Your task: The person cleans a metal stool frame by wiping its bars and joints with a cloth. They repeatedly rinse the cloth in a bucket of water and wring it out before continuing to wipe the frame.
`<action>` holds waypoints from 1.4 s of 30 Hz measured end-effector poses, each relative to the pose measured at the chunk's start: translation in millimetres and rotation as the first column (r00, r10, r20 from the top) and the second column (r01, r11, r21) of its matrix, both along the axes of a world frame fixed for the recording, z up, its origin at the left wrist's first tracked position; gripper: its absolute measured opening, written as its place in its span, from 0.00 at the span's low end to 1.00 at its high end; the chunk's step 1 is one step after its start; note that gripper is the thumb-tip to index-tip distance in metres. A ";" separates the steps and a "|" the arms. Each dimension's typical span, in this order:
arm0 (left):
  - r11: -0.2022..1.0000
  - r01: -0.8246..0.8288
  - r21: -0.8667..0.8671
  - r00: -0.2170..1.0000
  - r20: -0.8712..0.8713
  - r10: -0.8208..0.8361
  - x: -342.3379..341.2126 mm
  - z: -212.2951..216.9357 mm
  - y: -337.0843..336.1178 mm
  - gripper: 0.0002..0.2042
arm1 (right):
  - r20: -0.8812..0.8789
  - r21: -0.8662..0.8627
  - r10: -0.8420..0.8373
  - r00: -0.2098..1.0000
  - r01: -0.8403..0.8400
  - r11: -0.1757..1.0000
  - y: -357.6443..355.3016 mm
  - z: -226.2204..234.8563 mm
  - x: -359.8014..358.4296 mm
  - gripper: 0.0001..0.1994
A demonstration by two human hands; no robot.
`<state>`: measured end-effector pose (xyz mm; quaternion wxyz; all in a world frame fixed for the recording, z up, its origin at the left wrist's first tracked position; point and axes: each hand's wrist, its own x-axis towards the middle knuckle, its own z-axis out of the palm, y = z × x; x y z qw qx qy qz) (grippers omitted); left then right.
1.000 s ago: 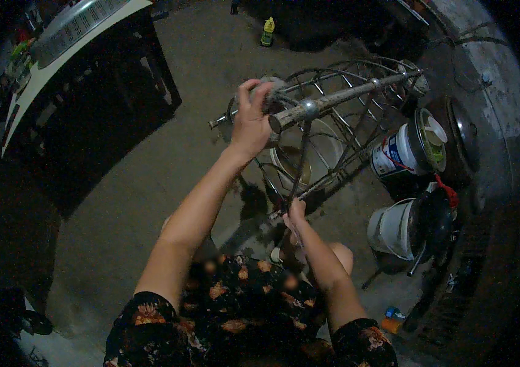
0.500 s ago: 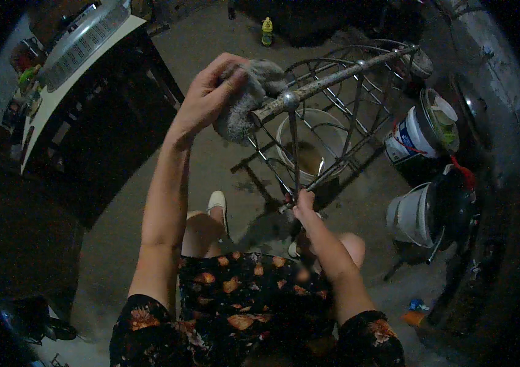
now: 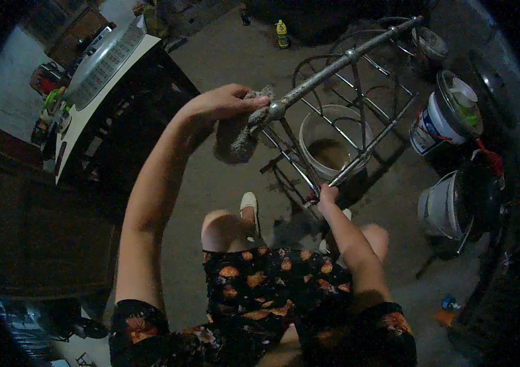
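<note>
A metal rack (image 3: 318, 81) of round tubes and curved bars is held tilted, partly over a pale bucket (image 3: 304, 145) with murky brownish water. My left hand (image 3: 217, 109) is closed on a damp-looking grey cloth (image 3: 235, 142), pressed around the near end of the rack's thick upper tube beside a ball-shaped joint. Its thumb lies on top and the cloth hangs below the palm; the other fingertips are hidden. Lower down, my right hand (image 3: 328, 196) is closed around the near bottom corner of the rack.
On the right stand a white lidded pail (image 3: 434, 125) and a light grey bucket (image 3: 440, 208). A yellow bottle (image 3: 282, 34) stands on the floor at the back. At left is a pale-edged table (image 3: 107, 85) cluttered on top. My shoe (image 3: 248, 205) is below the rack.
The cloth and my left hand have shifted onto the tube's near end, which was bare before. My right hand keeps its hold on the rack. The whole view has turned slightly.
</note>
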<state>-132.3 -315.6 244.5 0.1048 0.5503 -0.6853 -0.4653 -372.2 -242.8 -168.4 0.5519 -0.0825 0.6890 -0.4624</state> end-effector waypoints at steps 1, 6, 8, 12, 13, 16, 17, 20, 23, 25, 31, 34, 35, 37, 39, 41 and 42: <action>0.992 -0.078 0.094 0.988 -0.124 0.089 13.4 -16.1 0.8 0.19 | -0.035 0.057 -0.001 0.999 0.003 0.998 3.7 13.0 19.2 0.13; 0.954 -0.092 0.285 0.855 -0.468 0.222 -0.9 -21.9 20.8 0.18 | -0.134 0.011 -0.058 0.989 0.060 0.998 -3.5 -27.9 9.5 0.11; 0.945 -0.196 0.261 0.800 -0.514 0.308 26.9 -40.1 18.7 0.18 | -0.103 0.058 -0.004 0.995 0.010 0.998 7.9 -4.5 46.4 0.10; 0.995 -0.087 0.044 0.943 -0.319 0.097 -8.6 -2.9 1.4 0.20 | -0.013 -0.074 -0.151 0.988 0.150 0.986 -23.3 -66.8 0.2 0.08; 0.999 -0.050 0.022 0.982 -0.184 0.053 -2.0 -0.3 -2.3 0.20 | 0.012 -0.078 -0.145 0.989 0.146 0.986 -18.2 -65.1 11.6 0.07; 0.966 0.148 -0.211 0.986 0.114 -0.126 -15.6 16.4 -5.3 0.17 | 0.039 -0.114 -0.138 0.990 0.142 0.983 -17.9 -60.5 13.0 0.07; 0.942 0.213 -0.259 0.971 0.161 -0.175 -24.9 22.3 -4.4 0.16 | -0.015 -0.090 -0.146 0.989 0.144 0.985 -22.4 -58.6 11.7 0.07; 0.702 0.416 -0.578 0.818 0.575 -0.011 -46.2 12.6 33.7 0.13 | -0.051 -0.002 -0.011 0.999 0.011 1.000 -4.3 -29.0 34.2 0.07; 0.606 0.581 -0.543 0.581 0.798 0.158 -74.7 11.0 63.3 0.15 | -0.035 -0.029 -0.038 0.999 0.037 0.999 -11.9 -27.2 16.3 0.07; 0.605 0.627 -0.491 0.566 0.820 0.079 -76.0 17.1 59.8 0.14 | -0.036 -0.065 -0.079 0.996 0.077 0.995 -17.1 -35.7 11.8 0.07; 0.953 0.090 -0.290 0.970 0.244 -0.017 -29.9 7.2 7.0 0.26 | 0.186 -0.088 -0.040 0.982 0.057 0.994 -9.6 -17.2 23.7 0.05; 0.986 -0.060 -0.157 0.970 0.226 0.095 -21.9 4.4 1.8 0.26 | 0.076 -0.155 -0.106 0.992 0.116 0.981 -4.5 -7.4 21.9 0.05; 0.992 -0.123 -0.010 0.991 0.050 0.123 -15.9 -2.9 -4.9 0.21 | 0.006 -0.173 -0.137 0.991 0.136 0.976 -4.6 -5.1 19.8 0.06; 0.979 -0.139 0.151 0.979 -0.129 0.159 -1.2 -15.9 -9.8 0.17 | 0.081 -0.112 -0.125 0.989 0.133 0.985 0.8 7.6 20.7 0.07; 0.915 -0.099 0.391 0.882 -0.392 0.263 2.6 -24.5 -4.1 0.10 | 0.147 -0.052 -0.124 0.981 0.133 0.990 4.2 21.4 17.9 0.09; 0.884 -0.156 0.442 0.759 -0.519 0.393 13.0 -47.2 -1.4 0.11 | 0.012 0.104 0.055 0.998 -0.056 0.993 2.4 17.9 21.0 0.20; 0.862 -0.178 0.474 0.682 -0.572 0.455 17.6 -57.8 1.8 0.11 | -0.046 0.194 0.152 0.987 -0.141 0.971 1.7 12.7 24.1 0.27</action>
